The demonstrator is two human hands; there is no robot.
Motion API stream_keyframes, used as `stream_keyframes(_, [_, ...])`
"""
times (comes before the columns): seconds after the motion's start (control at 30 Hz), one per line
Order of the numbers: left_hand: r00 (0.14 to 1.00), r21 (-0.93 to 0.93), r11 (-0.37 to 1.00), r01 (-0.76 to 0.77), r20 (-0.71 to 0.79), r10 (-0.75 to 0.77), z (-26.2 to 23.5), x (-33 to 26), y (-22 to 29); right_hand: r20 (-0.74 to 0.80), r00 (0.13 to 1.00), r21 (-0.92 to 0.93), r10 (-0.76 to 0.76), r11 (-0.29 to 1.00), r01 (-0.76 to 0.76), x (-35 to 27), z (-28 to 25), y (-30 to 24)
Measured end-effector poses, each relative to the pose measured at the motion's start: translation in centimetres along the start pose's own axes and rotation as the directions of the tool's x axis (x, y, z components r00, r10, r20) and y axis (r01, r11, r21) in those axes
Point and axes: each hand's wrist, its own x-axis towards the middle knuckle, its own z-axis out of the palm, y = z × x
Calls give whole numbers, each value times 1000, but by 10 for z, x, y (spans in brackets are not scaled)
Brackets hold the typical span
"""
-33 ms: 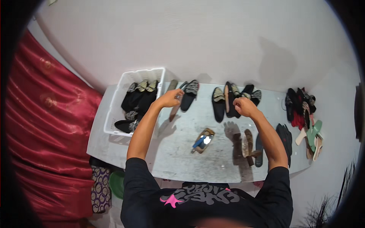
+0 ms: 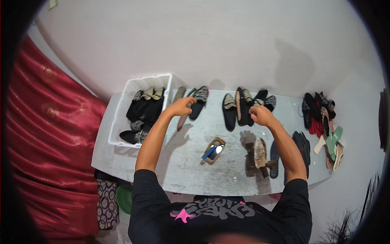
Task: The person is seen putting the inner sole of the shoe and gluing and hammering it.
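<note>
the left hand curls round a black slipper at the table's far edge, beside a white crate. the right hand closes on a second slipper among a dark row against the wall.

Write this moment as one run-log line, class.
left hand: on black slipper | right hand: at slipper row | left: white basket of slippers | table: small open box

Left hand hides its fingers; basket contents too small.
</note>
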Motion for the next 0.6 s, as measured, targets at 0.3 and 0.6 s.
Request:
stream_keyframes(0.3, [993, -108, 989, -102, 43, 107, 141, 103, 69, -20, 983, 180, 184, 968, -178, -96, 0, 130])
stream_keyframes(0.6, [995, -249, 963, 100, 36, -93, 223, 166, 94, -29, 956, 310, 292, 912, -269, -127, 25, 237])
